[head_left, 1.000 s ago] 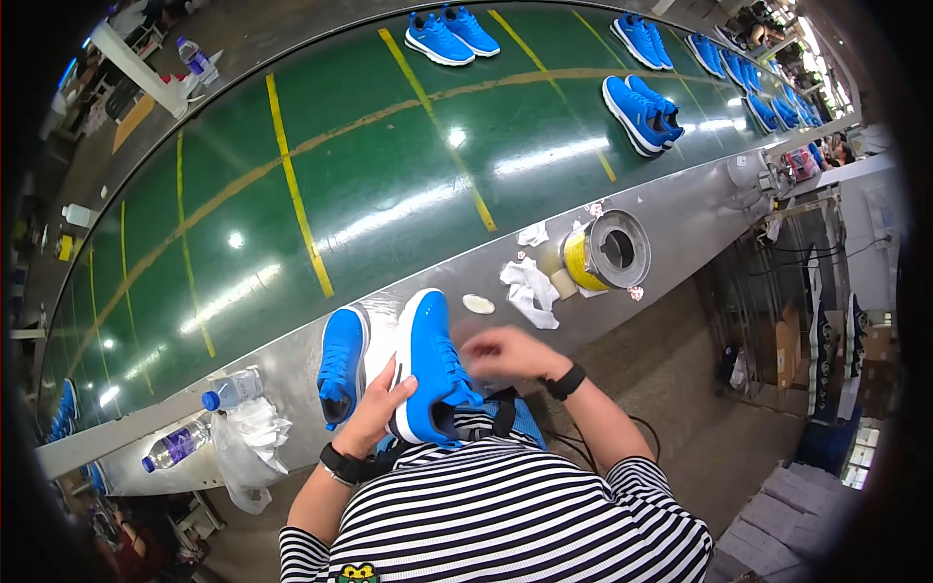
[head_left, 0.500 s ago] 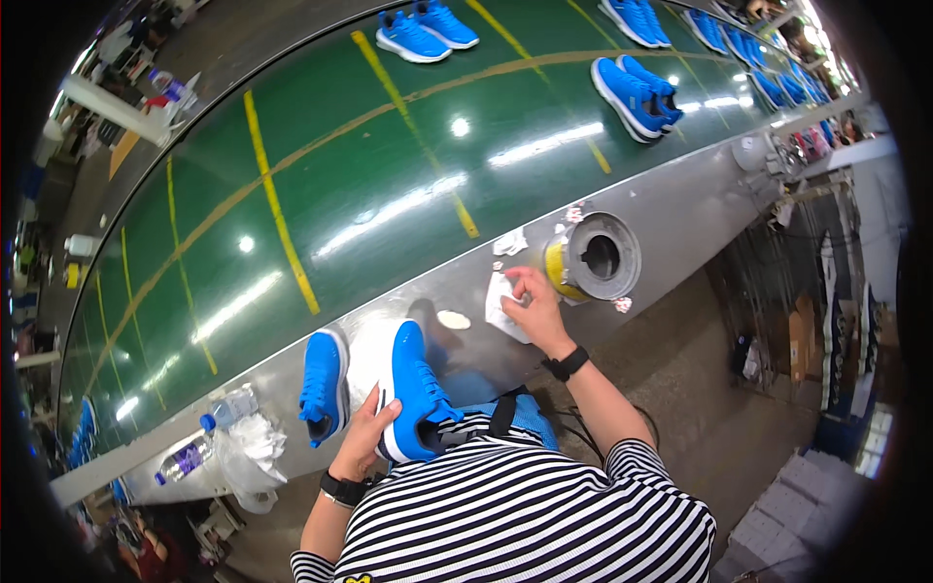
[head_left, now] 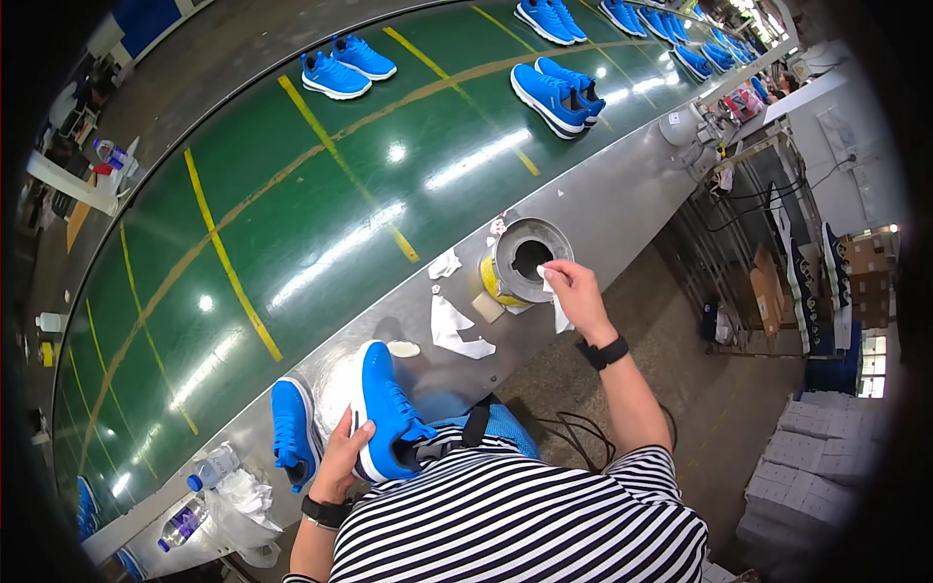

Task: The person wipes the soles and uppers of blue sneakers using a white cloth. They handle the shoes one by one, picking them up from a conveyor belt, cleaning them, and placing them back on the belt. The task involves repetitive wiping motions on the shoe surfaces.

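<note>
The person wore a short-sleeved shirt with narrow black and white stripes running across chest and shoulders. Both forearms were bare. A black band with a small dark face circled the right wrist, and a similar black band circled the left wrist. The left hand and right hand were ungloved and ringless.
</note>
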A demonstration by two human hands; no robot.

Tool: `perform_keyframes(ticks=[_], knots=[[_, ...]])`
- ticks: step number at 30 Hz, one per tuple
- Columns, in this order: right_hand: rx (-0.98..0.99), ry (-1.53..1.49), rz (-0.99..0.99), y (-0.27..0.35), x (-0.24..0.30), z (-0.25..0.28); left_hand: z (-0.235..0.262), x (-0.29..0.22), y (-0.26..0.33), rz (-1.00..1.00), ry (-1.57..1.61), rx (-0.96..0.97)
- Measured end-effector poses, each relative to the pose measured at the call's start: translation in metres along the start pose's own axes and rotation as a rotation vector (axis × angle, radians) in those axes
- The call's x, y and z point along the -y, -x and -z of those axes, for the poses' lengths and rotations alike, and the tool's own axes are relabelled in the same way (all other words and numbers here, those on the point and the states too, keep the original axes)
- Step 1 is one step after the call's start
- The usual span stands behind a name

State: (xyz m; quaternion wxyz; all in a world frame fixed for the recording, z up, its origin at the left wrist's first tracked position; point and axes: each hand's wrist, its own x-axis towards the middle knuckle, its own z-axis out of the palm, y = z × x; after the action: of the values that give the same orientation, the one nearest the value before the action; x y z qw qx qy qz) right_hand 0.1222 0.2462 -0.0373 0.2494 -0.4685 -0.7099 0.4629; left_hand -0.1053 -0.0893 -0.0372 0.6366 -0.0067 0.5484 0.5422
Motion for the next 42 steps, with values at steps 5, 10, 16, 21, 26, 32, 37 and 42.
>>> perform_keyframes(ticks=[5, 10, 16, 21, 26, 32, 37, 42], knots=[[0.107, 0.559, 0.184, -0.033, -0.007, 0.0, -0.002, -0.003, 0.009, 0.003, 0.011, -0.037], [0.226, 0.863, 0.329, -0.051, -0.035, -0.015, -0.007, -0.007, 0.015, -0.011, -0.003, -0.058], [0.207, 0.915, 0.298, -0.052, -0.028, -0.016, -0.01, -0.004, 0.012, -0.009, -0.002, -0.071], [0.265, 0.891, 0.198, -0.055, -0.022, -0.019, -0.008, 0.0, 0.015, 0.012, -0.02, -0.088], [0.055, 0.565, 0.389, -0.05, -0.01, -0.008, -0.003, -0.019, 0.011, 0.08, -0.011, -0.017], [0.186, 0.344, 0.314, -0.014, 0.022, -0.022, 0.008, -0.037, 0.02, 0.203, 0.045, 0.129], [0.637, -0.012, 0.166, 0.031, 0.078, -0.067, 0.022, -0.031, 0.021, 0.233, -0.203, 0.218], [0.957, -0.051, 0.285, 0.058, 0.107, -0.114, 0.025, -0.033, 0.02, 0.218, -0.367, 0.274]])
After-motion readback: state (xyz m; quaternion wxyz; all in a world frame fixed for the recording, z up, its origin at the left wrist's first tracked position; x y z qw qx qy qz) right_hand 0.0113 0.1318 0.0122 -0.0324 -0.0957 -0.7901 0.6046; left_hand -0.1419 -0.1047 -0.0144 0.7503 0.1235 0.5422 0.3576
